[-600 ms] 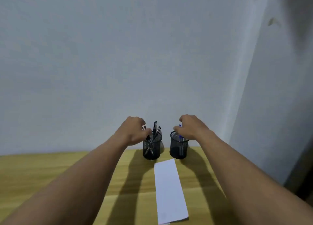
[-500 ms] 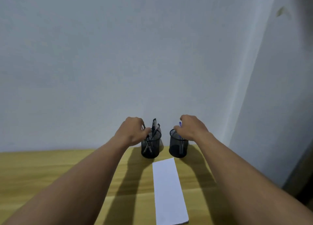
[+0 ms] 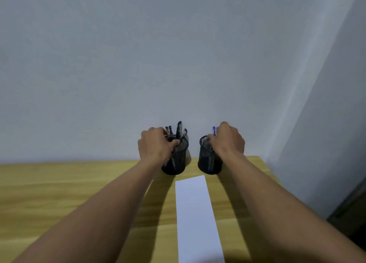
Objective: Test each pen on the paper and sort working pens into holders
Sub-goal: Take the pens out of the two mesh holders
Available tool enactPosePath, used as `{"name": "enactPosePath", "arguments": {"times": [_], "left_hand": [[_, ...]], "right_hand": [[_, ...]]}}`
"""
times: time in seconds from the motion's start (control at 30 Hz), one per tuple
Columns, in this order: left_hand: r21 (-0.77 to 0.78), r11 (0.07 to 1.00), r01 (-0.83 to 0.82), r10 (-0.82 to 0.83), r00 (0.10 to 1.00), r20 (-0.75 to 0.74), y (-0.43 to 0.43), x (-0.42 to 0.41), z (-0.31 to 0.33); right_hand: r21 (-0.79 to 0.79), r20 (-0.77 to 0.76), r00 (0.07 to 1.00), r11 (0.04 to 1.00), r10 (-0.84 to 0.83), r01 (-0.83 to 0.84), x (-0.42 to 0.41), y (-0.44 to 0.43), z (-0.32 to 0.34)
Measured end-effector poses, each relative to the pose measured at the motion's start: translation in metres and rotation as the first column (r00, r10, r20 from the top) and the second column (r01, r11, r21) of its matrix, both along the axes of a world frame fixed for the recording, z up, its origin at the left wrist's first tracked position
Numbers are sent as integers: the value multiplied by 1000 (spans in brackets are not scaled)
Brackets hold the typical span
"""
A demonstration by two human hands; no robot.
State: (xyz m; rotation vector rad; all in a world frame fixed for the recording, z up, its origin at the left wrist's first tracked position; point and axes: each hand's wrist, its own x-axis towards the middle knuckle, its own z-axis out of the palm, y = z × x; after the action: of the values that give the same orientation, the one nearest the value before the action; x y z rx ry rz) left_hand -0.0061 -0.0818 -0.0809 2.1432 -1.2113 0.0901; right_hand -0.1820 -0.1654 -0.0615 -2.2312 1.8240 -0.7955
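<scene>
Black mesh makes both holders, and they stand side by side at the far edge of the table point(image 3: 59, 183), close to the wall. The left holder point(image 3: 176, 159) has several dark pens point(image 3: 179, 129) standing in it; the right holder point(image 3: 208, 159) shows a blue pen point(image 3: 213, 131). The paper point(image 3: 196, 213) lies just in front of them, between the two arms, and I see no marks on it. The left hand point(image 3: 156, 146) is curled over the rim of the left holder, with the fingers closed around one or more pens, but I cannot tell how many. The right hand point(image 3: 227, 142) is also curled, at the blue pen in the right holder; whether it really grips the pen is hidden by the knuckles. I think the risk is in the pull. If a hand lifts a pen at an angle, the light holder can tip or slide, and the other pens can fall out. Taking two pens together may also mix tested and untested ones.
</scene>
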Motion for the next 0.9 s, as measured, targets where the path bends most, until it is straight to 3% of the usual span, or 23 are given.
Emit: {"name": "enactPosePath", "arguments": {"times": [0.17,0.43,0.67,0.9], "left_hand": [[-41,996,84,-86,994,-66,-16,1,-8],[-54,977,204,-208,975,-80,-21,-6,-7],[212,941,263,-287,954,91,-30,-5,4],[233,936,262,-291,951,100,-34,-3,2]], "right_hand": [[-51,62,998,998,23,-20,2,-6,-12],[21,260,961,995,93,-102,4,-14,-18],[89,219,969,986,118,-140,5,-15,-12],[117,214,967,979,139,-167,0,-16,-7]]}}
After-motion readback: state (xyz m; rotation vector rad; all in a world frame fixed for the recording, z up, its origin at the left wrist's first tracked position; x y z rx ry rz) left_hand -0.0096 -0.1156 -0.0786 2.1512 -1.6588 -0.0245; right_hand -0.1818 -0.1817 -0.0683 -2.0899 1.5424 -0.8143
